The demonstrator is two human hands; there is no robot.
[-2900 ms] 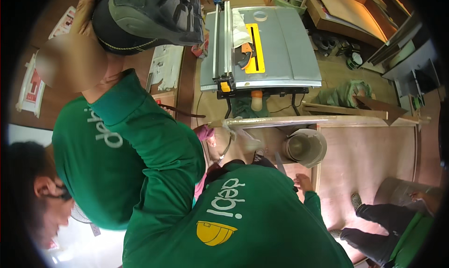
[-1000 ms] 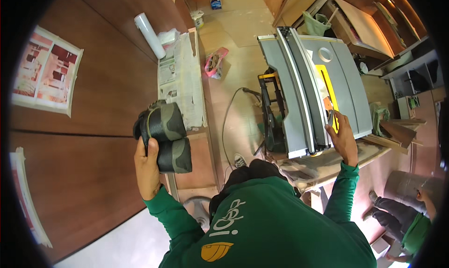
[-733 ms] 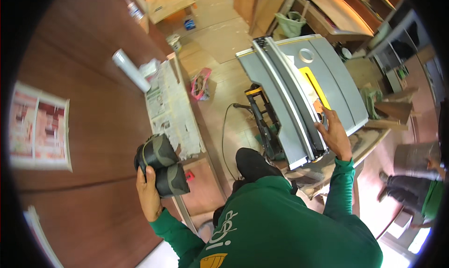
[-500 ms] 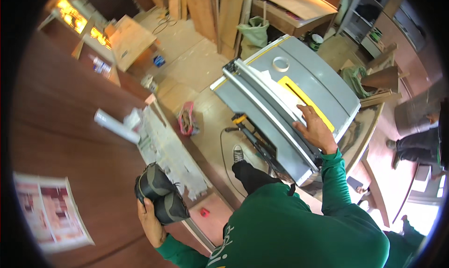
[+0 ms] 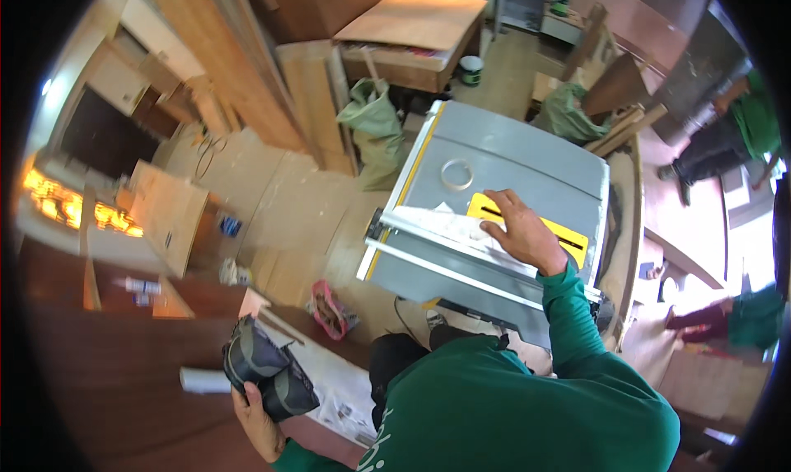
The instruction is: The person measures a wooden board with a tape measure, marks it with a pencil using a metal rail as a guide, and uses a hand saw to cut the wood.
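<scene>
My left hand (image 5: 257, 418) is closed around a black-and-grey padded bundle (image 5: 268, 371) with two rounded lobes; its exact kind is unclear. My right hand (image 5: 527, 234) rests over the grey table saw (image 5: 527, 150), fingers stretched across the yellow insert plate (image 5: 568, 239). Its thumb is spread from the fingers and lies at a crumpled white paper (image 5: 441, 223). That paper sits along the saw's metal fence (image 5: 461, 245). A roll of tape (image 5: 456, 174) lies flat on the saw top beyond the hand.
Green sacks (image 5: 375, 134) and leaning boards (image 5: 309, 101) stand behind the saw. A pink bag (image 5: 329, 309) lies on the floor to its left. A brown panel surface (image 5: 124, 373) fills the lower left. Other people (image 5: 754, 122) are at the right edge.
My view has swung, and my body has moved closer to the saw. My right hand has shifted over the yellow plate and paper. The padded bundle stays in my left hand.
</scene>
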